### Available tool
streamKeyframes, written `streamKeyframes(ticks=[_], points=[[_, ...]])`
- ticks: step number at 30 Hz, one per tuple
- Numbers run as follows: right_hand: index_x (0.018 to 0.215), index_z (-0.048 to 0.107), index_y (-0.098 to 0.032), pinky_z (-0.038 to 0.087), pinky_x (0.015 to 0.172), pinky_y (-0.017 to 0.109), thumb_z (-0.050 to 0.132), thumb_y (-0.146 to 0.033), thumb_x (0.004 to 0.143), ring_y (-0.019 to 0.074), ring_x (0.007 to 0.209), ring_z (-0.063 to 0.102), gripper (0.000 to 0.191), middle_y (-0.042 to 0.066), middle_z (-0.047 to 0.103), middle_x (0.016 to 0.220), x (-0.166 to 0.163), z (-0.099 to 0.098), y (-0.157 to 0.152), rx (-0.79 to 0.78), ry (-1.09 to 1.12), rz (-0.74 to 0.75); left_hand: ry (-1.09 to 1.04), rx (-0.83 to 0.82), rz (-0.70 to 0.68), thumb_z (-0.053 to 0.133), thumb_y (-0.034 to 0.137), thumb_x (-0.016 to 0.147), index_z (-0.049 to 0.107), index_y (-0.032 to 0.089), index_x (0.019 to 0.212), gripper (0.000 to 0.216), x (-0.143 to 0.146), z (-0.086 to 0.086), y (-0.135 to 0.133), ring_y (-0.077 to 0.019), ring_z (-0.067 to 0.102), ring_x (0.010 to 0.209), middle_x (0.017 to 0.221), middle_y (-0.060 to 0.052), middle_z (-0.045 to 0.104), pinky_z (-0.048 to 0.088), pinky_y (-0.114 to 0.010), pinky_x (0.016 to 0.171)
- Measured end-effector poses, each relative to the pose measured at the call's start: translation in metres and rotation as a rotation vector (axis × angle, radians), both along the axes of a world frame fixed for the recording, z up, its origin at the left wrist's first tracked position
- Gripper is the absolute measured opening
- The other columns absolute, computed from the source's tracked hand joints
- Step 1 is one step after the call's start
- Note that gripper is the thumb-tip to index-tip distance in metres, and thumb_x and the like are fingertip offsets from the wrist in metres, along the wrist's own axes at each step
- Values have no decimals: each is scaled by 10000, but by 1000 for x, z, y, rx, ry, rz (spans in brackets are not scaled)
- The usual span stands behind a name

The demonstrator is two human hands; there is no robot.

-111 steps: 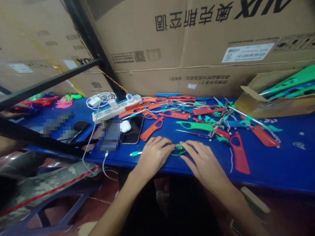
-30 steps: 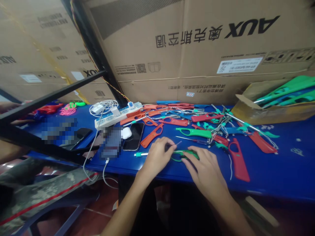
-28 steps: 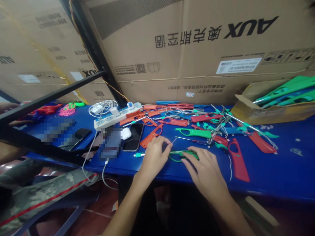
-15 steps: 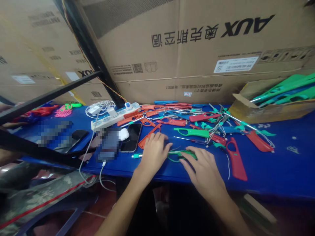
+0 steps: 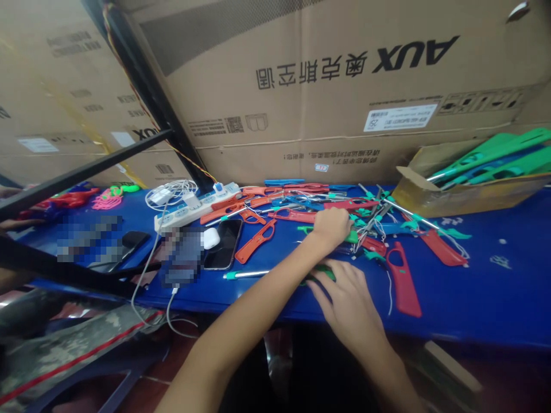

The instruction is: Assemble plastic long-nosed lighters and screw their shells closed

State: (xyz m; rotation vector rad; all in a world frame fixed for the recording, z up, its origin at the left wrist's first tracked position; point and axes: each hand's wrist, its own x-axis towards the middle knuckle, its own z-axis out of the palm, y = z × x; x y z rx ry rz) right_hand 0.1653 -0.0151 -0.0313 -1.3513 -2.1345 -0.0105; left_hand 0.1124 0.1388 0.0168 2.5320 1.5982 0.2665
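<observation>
My left hand (image 5: pixel 333 226) is stretched forward, its fingers curled down over a green lighter handle shell (image 5: pixel 353 236). The fingertips are hidden, so I cannot tell what they grip. Under my left forearm, my right hand (image 5: pixel 346 292) bends its thumb and fingers around the green handle of a gas lighter (image 5: pixel 323 269) at the table's front. That lighter's metal tube, with a teal tip (image 5: pixel 231 276), points left. The forearm covers its middle. Just behind my right hand lies a thin screwdriver, mostly covered. A red handle shell (image 5: pixel 403 281) lies to the right.
Several red, orange and blue shells and metal tubes are heaped behind my hands. A carton (image 5: pixel 424 198) of green and blue lighters stands right. Left are a power strip (image 5: pixel 196 206), a phone (image 5: pixel 222 245) and a white earbud case (image 5: pixel 210 237). Another person's hand shows far left.
My left hand has left the lighter at the front and moved forward and right, onto the green shell. My right hand has stayed at the lighter. The view has shifted slightly.
</observation>
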Motion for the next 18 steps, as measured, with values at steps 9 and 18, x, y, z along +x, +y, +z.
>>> streamKeyframes(ticks=[9,18], points=[[1138,706,-212,426,949,461,566,-271,1006,283,1101,582,202,104,667,1182,1,-1,1,-24,9,3,1,101,-311,584,194,954,700,199,1186,259,4,-4,14,-264,606,1233,1310,-107,610,542,-327,911],[1119,719,-215,438,940,452,534,-294,1021,276,1105,591,224,105,670,1181,1,0,0,-23,17,-6,-184,118,-330,520,247,1019,690,118,988,215,-3,5,20,-223,677,961,1008,-116,721,517,-325,837]])
